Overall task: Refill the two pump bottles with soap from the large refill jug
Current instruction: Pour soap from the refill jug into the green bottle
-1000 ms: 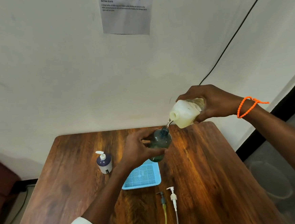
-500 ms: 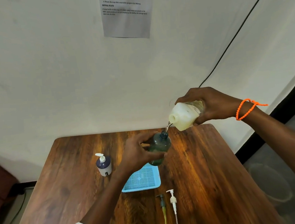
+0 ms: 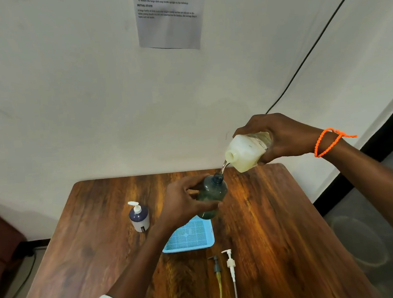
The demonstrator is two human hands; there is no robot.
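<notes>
Milky, translucent plastic is what I am seeing in the refill jug [image 3: 247,153], a squarish container with a short round neck, which my right hand [image 3: 284,137] is gripping around its rear body, fingers curled over the top and thumb underneath. I am holding it tipped with its mouth pointing left and down, and a thin clear stream of soap [image 3: 223,166] is running from the neck into the open top of the dark green bottle [image 3: 212,195]. My left hand [image 3: 183,202] is wrapping that smooth, rounded, see-through bottle from its left side, thumb across the near face and fingers curling round the far side, holding it raised over the far edge of the light blue tray [image 3: 190,237], whose floor is a fine grid. To the left, a dark blue pump bottle [image 3: 139,215] with a white pump is standing on the glossy wooden table [image 3: 279,224]. Nearer me, a dark pump head [image 3: 216,265] and a white pump head [image 3: 230,261] are lying side by side, their thin tubes trailing toward me.
</notes>
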